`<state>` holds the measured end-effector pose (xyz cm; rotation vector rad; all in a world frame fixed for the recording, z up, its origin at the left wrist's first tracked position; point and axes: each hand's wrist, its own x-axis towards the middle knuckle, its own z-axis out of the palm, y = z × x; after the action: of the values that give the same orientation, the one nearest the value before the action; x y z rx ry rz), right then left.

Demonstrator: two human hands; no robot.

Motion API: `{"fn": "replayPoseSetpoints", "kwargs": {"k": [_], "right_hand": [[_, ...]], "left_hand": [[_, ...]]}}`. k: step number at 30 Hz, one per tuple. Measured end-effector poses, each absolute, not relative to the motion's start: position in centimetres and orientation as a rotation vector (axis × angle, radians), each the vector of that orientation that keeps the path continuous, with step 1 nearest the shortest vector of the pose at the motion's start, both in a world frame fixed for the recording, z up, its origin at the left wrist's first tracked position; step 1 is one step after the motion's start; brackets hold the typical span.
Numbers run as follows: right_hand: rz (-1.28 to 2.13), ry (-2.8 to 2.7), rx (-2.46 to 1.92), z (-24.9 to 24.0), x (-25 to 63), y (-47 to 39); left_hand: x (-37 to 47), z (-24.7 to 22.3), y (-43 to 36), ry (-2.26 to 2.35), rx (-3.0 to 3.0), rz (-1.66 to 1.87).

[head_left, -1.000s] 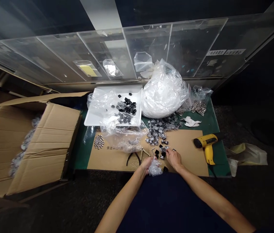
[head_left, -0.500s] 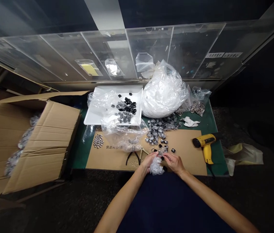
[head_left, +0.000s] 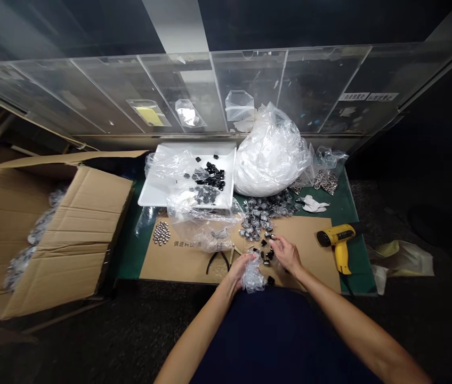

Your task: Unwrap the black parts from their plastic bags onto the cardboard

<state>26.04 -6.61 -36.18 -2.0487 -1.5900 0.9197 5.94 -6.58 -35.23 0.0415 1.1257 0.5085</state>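
Observation:
My left hand [head_left: 239, 269] grips a small crumpled clear plastic bag [head_left: 252, 276] at the near edge of the cardboard sheet [head_left: 314, 250]. Just right of it, my right hand [head_left: 287, 253] reaches among a few small black parts [head_left: 266, 255] lying loose on the sheet, its fingertips pinched together over them; whether a part is between the fingers I cannot tell. A heap of bagged small parts [head_left: 258, 216] lies just beyond both hands.
Black-handled pliers [head_left: 217, 260] lie left of my left hand, steel balls [head_left: 161, 233] further left. A white tray [head_left: 158, 188] with black parts and a big clear plastic bag [head_left: 271, 152] stand behind. A yellow heat gun [head_left: 338, 241] lies right, an open cardboard box [head_left: 70, 234] left.
My right hand came in to the bag at my left hand, then moved back out to the loose black parts. The left hand kept the bag, shifting slightly.

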Motion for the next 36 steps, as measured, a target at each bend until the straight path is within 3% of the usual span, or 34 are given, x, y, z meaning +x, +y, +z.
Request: {"fn": "replayPoseSetpoints", "kwargs": {"k": [7, 14, 21, 24, 27, 36], "right_hand": [[0.968, -1.817, -2.446, -39.0, 25.0, 1.3], [0.934, -1.759, -2.458, -40.1, 25.7, 0.3], [0.969, -1.875, -1.978, -34.4, 26.8, -4.4], [1.035, -2.029, -1.783, -30.7, 26.3, -6.3], [1.079, -2.113, -1.714, -28.0, 25.7, -7.4], [1.148, -1.869, -1.705, -27.0, 25.1, -8.0]], "left_hand": [[4.5, -34.8, -8.7, 1.304, 0.091, 0.676], [4.9, -32.2, -9.6, 1.469, 0.603, 0.589], [4.1, -30.0, -8.9, 1.478, 0.963, 0.344], [4.4, -30.0, -7.9, 1.579, 0.906, 0.388], [5.1, -30.0, -6.6, 1.401, 0.778, 0.477], [5.0, -30.4, -7.2, 1.043, 0.298, 0.512]]}}
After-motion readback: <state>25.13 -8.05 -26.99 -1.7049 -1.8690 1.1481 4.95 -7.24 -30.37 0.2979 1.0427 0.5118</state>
